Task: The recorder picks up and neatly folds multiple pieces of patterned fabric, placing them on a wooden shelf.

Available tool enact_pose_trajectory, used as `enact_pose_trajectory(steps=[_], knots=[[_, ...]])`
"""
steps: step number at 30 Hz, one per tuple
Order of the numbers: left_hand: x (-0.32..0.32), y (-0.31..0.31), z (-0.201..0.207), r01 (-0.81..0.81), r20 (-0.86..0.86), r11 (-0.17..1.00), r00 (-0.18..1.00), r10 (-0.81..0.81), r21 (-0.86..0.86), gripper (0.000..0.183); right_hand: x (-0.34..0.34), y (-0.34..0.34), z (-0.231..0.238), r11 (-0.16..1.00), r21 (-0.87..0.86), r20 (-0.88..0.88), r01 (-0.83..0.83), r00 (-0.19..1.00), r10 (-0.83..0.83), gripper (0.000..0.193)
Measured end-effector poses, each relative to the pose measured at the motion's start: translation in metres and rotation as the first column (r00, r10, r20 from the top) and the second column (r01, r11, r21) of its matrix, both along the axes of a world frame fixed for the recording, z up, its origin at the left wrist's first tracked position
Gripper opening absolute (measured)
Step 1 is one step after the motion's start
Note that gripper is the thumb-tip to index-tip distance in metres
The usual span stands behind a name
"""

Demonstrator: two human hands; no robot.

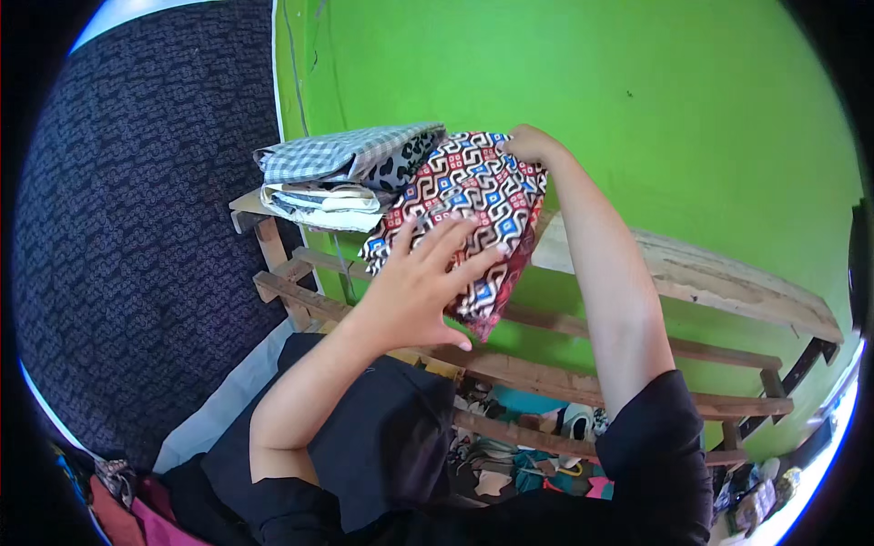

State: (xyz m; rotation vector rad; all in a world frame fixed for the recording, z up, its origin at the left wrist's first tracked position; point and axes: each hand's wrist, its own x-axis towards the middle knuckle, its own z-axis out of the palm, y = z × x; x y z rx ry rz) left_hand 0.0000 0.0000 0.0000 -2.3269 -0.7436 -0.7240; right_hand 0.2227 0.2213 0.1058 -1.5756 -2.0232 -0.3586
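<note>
A folded patterned cloth (469,187) in red, white, black and blue hangs tilted over the top of a slatted wooden rack (728,278). My right hand (533,147) grips its upper right corner, the fingertips partly hidden behind the fabric. Fingers spread wide, my left hand (419,287) is open in front of the cloth's lower left part; whether the palm touches it I cannot tell. Just left of the cloth, a grey-and-white checked folded cloth (314,156) with a black-spotted grey layer (405,156) lies on a white folded cloth (323,207) at the rack's left end.
Behind the rack stands a green wall (583,73). A dark patterned curtain (155,227) hangs at the left. Below the slats lie mixed clothes (510,460), and a large black cloth-like thing (382,437) is near my left forearm. More items (760,500) sit at lower right.
</note>
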Motion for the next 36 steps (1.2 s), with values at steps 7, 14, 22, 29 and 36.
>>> enact_pose_trajectory(steps=[7, 14, 22, 29, 36], knots=[[-0.027, 0.042, -0.029, 0.017, 0.207, 0.995, 0.978, -0.037, 0.097, 0.055, -0.055, -0.020, -0.002, 0.954, -0.207, 0.008, 0.219, 0.975, -0.222, 0.053], [-0.005, 0.053, -0.031, 0.064, 0.203, 0.985, 0.974, -0.097, 0.163, 0.065, -0.033, -0.033, 0.003, 0.962, -0.204, 0.009, -0.183, 0.982, 0.189, 0.073], [0.019, 0.052, -0.052, 0.216, 0.126, 0.952, 0.961, -0.247, 0.217, 0.054, -0.051, -0.033, -0.029, 0.748, -0.608, 0.057, -0.268, 0.924, 0.377, 0.064], [0.021, -0.032, -0.098, 0.385, 0.210, 0.923, 0.901, -0.380, 0.021, 0.031, -0.063, -0.167, -0.013, 0.712, -0.058, -0.026, -0.700, 0.714, 0.700, 0.054], [-0.018, -0.162, -0.184, 0.094, 0.578, 0.988, 0.816, -0.006, -0.122, 0.026, -0.096, -0.279, -0.150, 0.327, 0.292, -0.253, -0.899, 0.257, 0.933, 0.031]])
